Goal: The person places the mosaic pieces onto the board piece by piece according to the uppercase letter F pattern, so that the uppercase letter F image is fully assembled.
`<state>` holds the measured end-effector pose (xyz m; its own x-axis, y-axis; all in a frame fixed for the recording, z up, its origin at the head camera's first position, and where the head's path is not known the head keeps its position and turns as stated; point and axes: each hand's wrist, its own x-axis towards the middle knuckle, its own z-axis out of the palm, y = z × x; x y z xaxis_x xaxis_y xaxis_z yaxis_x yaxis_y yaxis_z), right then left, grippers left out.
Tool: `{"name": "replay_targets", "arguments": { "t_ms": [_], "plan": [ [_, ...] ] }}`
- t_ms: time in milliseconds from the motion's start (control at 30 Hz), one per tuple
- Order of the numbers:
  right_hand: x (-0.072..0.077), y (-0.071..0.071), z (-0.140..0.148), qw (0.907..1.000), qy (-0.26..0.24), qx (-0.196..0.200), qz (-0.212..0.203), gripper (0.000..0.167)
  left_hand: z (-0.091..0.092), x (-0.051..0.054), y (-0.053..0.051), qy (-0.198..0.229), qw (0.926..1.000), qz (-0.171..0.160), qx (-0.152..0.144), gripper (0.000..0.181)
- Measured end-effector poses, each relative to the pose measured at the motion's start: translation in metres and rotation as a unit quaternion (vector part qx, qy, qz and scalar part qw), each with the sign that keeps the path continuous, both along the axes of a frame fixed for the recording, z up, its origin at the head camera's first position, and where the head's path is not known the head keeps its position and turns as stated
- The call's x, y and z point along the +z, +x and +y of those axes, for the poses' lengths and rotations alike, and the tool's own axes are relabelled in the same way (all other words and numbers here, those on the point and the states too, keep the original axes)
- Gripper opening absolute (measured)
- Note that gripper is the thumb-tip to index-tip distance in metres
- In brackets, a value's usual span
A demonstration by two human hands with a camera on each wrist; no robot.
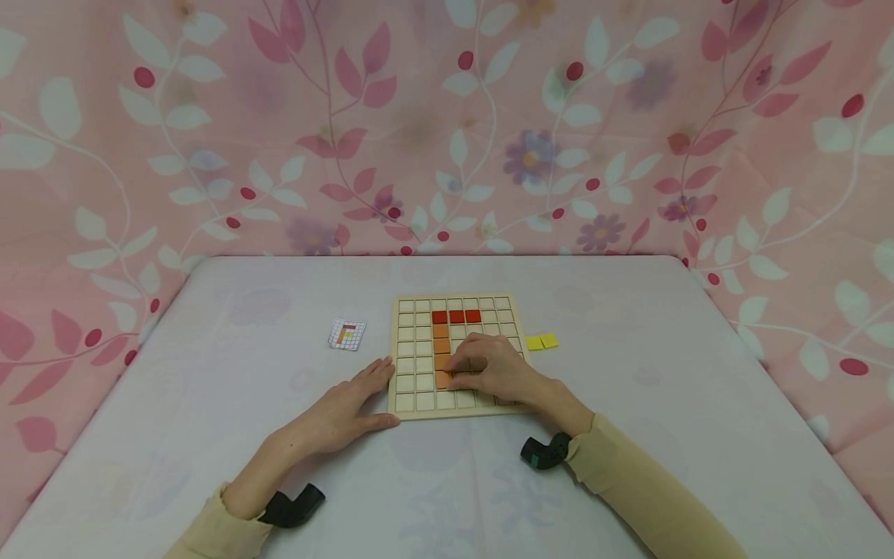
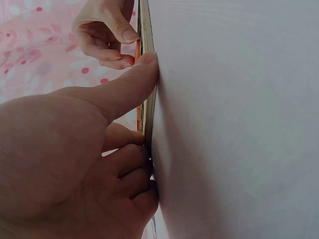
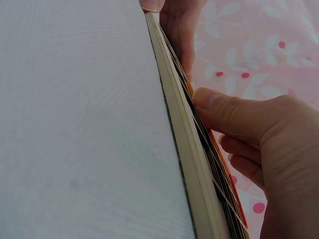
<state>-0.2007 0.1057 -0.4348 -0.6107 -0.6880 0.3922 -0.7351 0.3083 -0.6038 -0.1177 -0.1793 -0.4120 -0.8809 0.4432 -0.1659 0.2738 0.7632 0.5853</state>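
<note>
A square wooden grid board (image 1: 415, 414) lies on the table, its raised lines dividing it into small cells. Three red tiles (image 1: 457, 317) form a row in its upper part. Below the leftmost red one, several orange tiles run down in a column. At the lowest orange tile (image 1: 443, 380), my right hand (image 1: 504, 371) pinches with thumb and fingertips; the palm covers some cells. My left hand (image 1: 342, 411) rests against the board's lower left corner, fingers along the left side and thumb (image 2: 134, 82) at the near edge.
Two yellow tiles (image 1: 542, 341) lie just right of the board. To its left is a small pattern card (image 1: 347, 335) showing a coloured grid figure. A pale cloth covers the table (image 1: 447, 489), and a pink floral curtain (image 1: 433, 140) hangs behind.
</note>
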Motion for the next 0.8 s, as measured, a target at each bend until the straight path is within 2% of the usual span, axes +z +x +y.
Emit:
{"name": "replay_targets", "arguments": {
  "t_ms": [300, 500, 600, 700, 800],
  "plan": [
    [0.003, -0.002, 0.003, 1.0000, 0.005, -0.007, -0.002, 0.020, 0.001, 0.001, 0.001, 0.000, 1.0000, 0.000, 0.003, 0.083],
    [0.016, -0.014, 0.027, 0.9976, -0.060, -0.024, 0.023, 0.019, 0.003, 0.001, 0.001, 0.003, 1.0000, 0.001, 0.003, 0.082],
    [0.020, -0.020, 0.046, 0.9958, -0.073, -0.051, 0.018, 0.019, 0.003, 0.001, 0.001, 0.002, 1.0000, 0.001, 0.004, 0.083],
    [0.023, -0.024, 0.067, 0.9933, -0.051, -0.103, -0.004, 0.019, 0.002, 0.001, 0.001, -0.001, 1.0000, 0.000, 0.005, 0.083],
    [0.023, -0.027, 0.087, 0.9865, -0.022, -0.159, -0.034, 0.019, 0.002, 0.001, 0.001, -0.005, 1.0000, -0.001, 0.007, 0.084]
  ]
}}
